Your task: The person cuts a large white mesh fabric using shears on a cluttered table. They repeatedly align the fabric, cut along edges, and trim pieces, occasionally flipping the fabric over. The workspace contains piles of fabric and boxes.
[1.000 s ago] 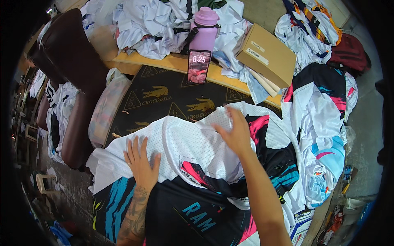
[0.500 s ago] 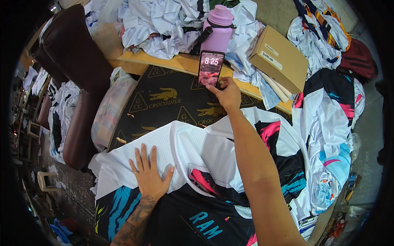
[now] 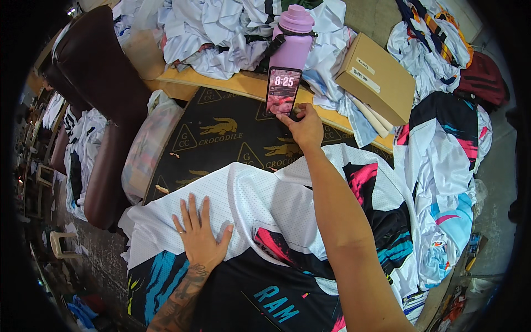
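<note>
My left hand (image 3: 203, 235) lies flat with its fingers spread on a jersey (image 3: 251, 193) of white mesh and black cloth with blue and pink streaks. The jersey is draped in folds over a black board (image 3: 221, 144) with gold crocodile prints. Stretched forward, my right hand (image 3: 306, 128) has its thumb on the lower edge of a smartphone (image 3: 283, 93), its other fingers curled beside the lower corner. The lit phone stands upright, screen facing me, in front of a lilac water bottle (image 3: 292, 41) and seems to lean on it.
White garments (image 3: 213, 41) heap behind a wooden plank (image 3: 227, 83). A cardboard box (image 3: 376, 83) sits right of the bottle. More jerseys (image 3: 445, 149) hang at the right, near a dark red bag (image 3: 482, 80). A brown padded chair (image 3: 105, 72) and a filled plastic bag (image 3: 150, 149) stand left.
Almost nothing differs. My hands stay in the same places, the view shifts very slightly, and the phone's screen looks a little brighter.
</note>
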Demonstrator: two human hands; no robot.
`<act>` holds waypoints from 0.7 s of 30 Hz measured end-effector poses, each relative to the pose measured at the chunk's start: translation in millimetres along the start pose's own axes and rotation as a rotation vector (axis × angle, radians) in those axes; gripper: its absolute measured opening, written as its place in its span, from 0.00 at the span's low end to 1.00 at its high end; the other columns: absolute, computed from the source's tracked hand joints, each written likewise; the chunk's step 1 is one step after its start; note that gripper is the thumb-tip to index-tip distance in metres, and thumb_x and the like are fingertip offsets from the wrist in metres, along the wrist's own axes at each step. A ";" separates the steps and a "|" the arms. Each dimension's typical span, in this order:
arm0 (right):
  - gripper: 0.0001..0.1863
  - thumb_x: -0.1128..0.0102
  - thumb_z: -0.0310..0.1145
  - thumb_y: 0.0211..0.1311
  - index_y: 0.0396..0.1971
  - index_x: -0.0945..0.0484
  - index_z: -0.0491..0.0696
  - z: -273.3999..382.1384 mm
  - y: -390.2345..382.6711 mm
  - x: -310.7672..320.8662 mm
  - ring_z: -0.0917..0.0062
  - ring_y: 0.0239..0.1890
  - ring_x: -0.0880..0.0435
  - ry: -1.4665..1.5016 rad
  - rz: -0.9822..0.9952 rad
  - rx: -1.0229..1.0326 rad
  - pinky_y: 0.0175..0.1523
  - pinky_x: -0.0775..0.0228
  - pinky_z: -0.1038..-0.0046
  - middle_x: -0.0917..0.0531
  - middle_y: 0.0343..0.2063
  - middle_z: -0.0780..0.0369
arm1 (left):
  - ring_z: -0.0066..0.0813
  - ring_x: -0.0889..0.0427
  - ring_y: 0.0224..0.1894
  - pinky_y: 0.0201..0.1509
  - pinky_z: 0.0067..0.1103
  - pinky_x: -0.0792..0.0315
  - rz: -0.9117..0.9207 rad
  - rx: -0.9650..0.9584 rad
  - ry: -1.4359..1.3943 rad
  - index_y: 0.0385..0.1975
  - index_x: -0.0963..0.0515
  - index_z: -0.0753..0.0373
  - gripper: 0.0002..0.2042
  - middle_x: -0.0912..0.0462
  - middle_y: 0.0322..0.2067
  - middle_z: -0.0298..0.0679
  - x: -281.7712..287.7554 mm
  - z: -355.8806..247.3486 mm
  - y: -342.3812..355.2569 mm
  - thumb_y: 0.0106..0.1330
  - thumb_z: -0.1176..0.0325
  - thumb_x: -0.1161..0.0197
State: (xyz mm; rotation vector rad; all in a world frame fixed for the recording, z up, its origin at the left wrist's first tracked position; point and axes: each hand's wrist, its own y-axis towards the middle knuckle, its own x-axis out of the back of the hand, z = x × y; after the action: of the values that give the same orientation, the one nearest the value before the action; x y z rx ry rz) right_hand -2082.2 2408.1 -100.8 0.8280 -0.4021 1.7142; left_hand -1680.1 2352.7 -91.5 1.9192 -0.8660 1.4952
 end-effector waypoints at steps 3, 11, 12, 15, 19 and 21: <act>0.44 0.13 0.62 0.47 0.57 0.16 0.46 4.7 -0.5 1.9 0.65 0.44 0.10 -0.009 -0.002 -0.015 0.54 0.19 0.63 0.10 0.40 0.60 | 0.60 0.58 0.87 0.86 0.60 0.69 0.004 0.005 0.008 0.83 0.39 0.58 0.45 0.50 0.85 0.54 -2.5 1.7 -0.8 0.69 0.43 0.34; 0.44 0.13 0.60 0.48 0.59 0.17 0.46 6.9 -0.1 2.3 0.63 0.48 0.10 -0.014 0.038 -0.066 0.55 0.19 0.61 0.11 0.44 0.59 | 0.60 0.57 0.87 0.85 0.61 0.69 0.006 0.006 -0.003 0.83 0.39 0.58 0.45 0.50 0.85 0.54 4.3 -3.3 2.9 0.70 0.43 0.34; 0.43 0.13 0.58 0.49 0.59 0.17 0.45 7.8 1.1 3.6 0.63 0.48 0.11 0.015 0.039 -0.036 0.55 0.19 0.61 0.11 0.43 0.59 | 0.60 0.57 0.87 0.85 0.61 0.69 0.072 0.044 -0.002 0.83 0.39 0.58 0.45 0.50 0.85 0.54 4.0 -2.3 2.9 0.70 0.43 0.34; 0.39 0.13 0.51 0.53 0.59 0.18 0.45 13.0 -14.9 19.4 0.62 0.47 0.11 0.107 0.052 0.073 0.54 0.19 0.60 0.11 0.43 0.58 | 0.61 0.57 0.87 0.85 0.62 0.68 -0.023 -0.030 0.001 0.83 0.39 0.58 0.44 0.50 0.85 0.54 -3.0 4.0 -2.8 0.71 0.43 0.34; 0.29 0.19 0.39 0.61 0.58 0.18 0.43 13.7 -116.1 83.6 0.59 0.46 0.11 0.182 -0.005 0.255 0.55 0.19 0.61 0.11 0.44 0.53 | 0.62 0.55 0.87 0.84 0.64 0.65 -0.060 -0.020 -0.022 0.82 0.38 0.58 0.43 0.48 0.85 0.54 -15.9 7.8 -9.2 0.72 0.42 0.34; 0.21 0.23 0.33 0.64 0.54 0.17 0.42 0.6 -209.4 138.3 0.61 0.50 0.11 0.110 -0.066 0.434 0.52 0.19 0.65 0.11 0.49 0.53 | 0.63 0.54 0.86 0.84 0.64 0.64 -0.126 -0.045 -0.032 0.82 0.37 0.58 0.43 0.47 0.84 0.54 -13.8 5.4 -1.1 0.72 0.42 0.35</act>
State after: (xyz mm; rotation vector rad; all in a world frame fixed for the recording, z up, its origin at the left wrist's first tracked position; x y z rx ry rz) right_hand -1901.6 2569.0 -33.8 1.0363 0.0785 1.8017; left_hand -1678.3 2351.4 -106.2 1.9330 -0.7712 1.3638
